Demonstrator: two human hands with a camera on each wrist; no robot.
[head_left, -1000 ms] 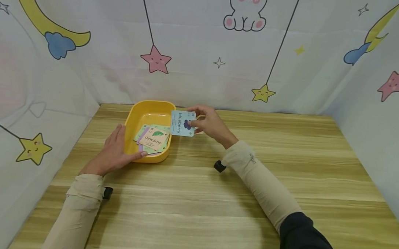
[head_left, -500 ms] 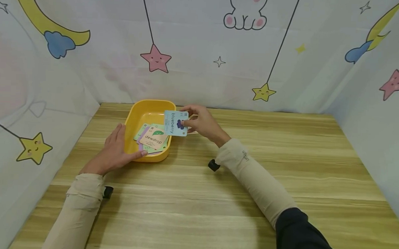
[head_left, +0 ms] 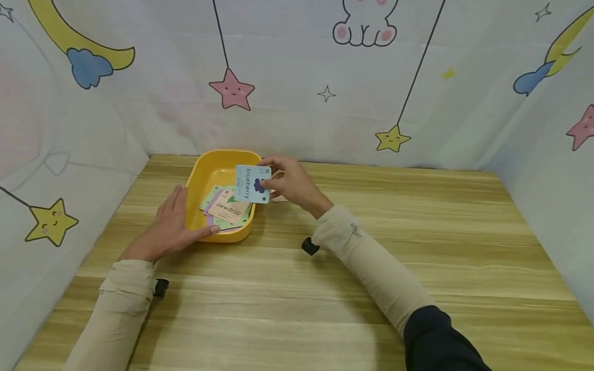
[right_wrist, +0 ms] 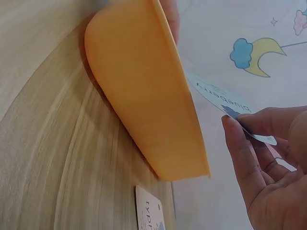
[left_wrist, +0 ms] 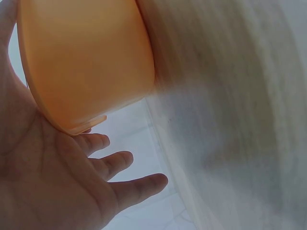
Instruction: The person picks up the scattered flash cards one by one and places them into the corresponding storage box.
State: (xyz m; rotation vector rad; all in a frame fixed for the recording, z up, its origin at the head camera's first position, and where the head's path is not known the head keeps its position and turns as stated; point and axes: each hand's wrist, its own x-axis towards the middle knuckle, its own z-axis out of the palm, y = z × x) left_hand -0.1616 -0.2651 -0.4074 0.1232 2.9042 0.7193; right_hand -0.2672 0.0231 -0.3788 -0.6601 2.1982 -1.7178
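Observation:
My right hand pinches a light blue card printed "blueberry" between thumb and fingers. That card overlaps the right side of the yellow bin in the head view; in the right wrist view it is held beyond the bin's rim. Inside the bin lies a loose pile of cards, with a peach "dewdrop" card on top and green and purple ones under it. My left hand rests against the bin's near left corner, fingers straight along the side and thumb over the rim. The left wrist view shows the palm against the bin's outer wall.
A peach card lies on the wooden table to the right of the bin, mostly hidden by my right hand in the head view. White cloth walls printed with stars and moons enclose the table's back and sides.
My right hand has moved left with the blueberry card, bringing it from the bin's right rim to over its inside. My left hand has stayed at the bin.

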